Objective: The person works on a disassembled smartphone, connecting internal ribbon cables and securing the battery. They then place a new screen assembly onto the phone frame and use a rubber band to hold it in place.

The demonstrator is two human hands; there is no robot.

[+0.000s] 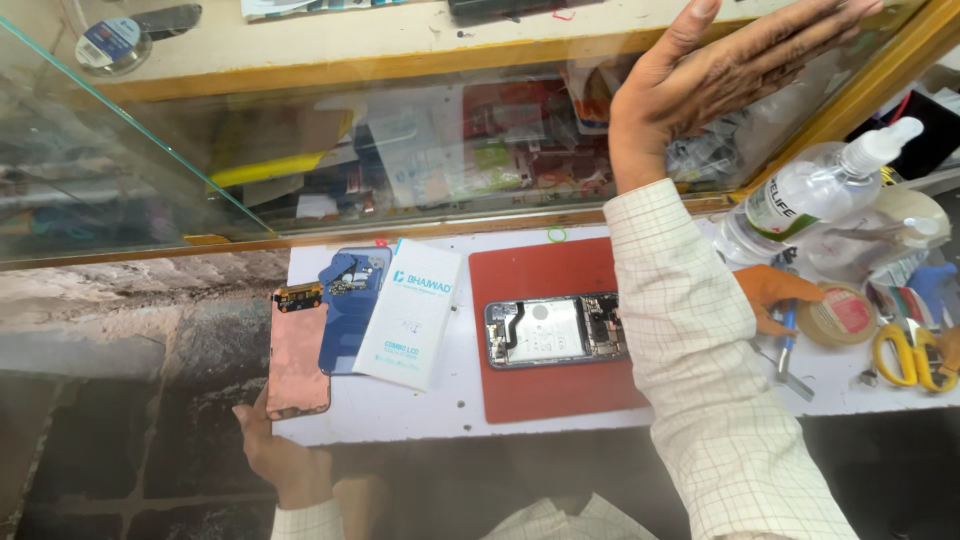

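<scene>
Left fingers (255,418) on copper-backed screen panel (297,352).

Red mat (545,400) — yellow scissors (912,358), tape roll (840,314)

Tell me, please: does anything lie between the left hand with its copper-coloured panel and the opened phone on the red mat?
Yes. Between the panel in the left hand and the opened phone on the red mat lie a blue phone cover and a white packet.

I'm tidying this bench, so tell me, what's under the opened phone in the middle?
The opened phone lies on a red mat, which rests on the white bench top. The right sleeve covers the phone's right end and the mat's right edge, so anything there is hidden.
</scene>
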